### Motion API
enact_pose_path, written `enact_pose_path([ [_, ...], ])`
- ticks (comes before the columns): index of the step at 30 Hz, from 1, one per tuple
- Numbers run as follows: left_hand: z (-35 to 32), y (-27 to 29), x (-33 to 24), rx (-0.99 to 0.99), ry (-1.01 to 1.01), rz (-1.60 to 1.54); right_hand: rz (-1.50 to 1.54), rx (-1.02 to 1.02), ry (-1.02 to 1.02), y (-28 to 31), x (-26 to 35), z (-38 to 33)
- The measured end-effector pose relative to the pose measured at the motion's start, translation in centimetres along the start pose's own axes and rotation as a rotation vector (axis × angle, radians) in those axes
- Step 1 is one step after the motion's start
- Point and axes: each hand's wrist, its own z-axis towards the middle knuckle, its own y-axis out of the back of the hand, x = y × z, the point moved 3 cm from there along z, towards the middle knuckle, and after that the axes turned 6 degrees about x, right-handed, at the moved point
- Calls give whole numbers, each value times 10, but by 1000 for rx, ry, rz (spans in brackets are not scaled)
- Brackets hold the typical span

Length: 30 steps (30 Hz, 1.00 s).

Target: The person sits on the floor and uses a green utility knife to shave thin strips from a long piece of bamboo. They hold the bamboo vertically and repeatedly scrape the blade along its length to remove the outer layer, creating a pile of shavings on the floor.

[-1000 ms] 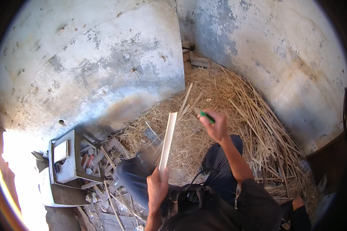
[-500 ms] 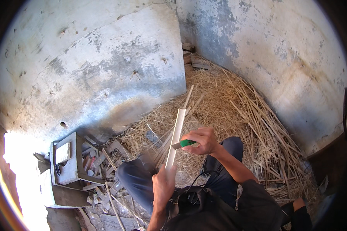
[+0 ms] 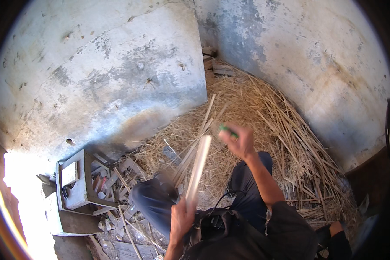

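My left hand (image 3: 180,218) grips the lower end of a long pale stick (image 3: 198,167), which points up and away from me over my knees. My right hand (image 3: 238,141) is raised beyond the stick's top end, blurred by motion, and holds a green-handled tool (image 3: 226,130); its blade is not visible. The tool is apart from the stick at this moment. I sit with dark trousers (image 3: 247,182) over a heap of straw and split reeds (image 3: 286,130).
Grey concrete walls (image 3: 117,78) close in on the left and back, meeting in a corner. A small grey wooden stool frame (image 3: 76,184) lies on its side at lower left among wood scraps (image 3: 117,208). Several long reeds (image 3: 206,117) lean across the straw.
My right hand, down against the stick half a second ago, has swung up and away past its top end. The stick has stayed in my left hand, tilted slightly more right.
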Motion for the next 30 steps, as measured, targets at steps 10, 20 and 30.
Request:
enact_pose_path([
  [10,-3,16,18,-170,-60,11,99,156,115,-4,19,-6],
  [20,5,6,-11,-234,-158,86,77,328,398,-24,69,-11],
  [30,4,-1,-15,-192,-112,21,39,296,417,-20,65,-13],
])
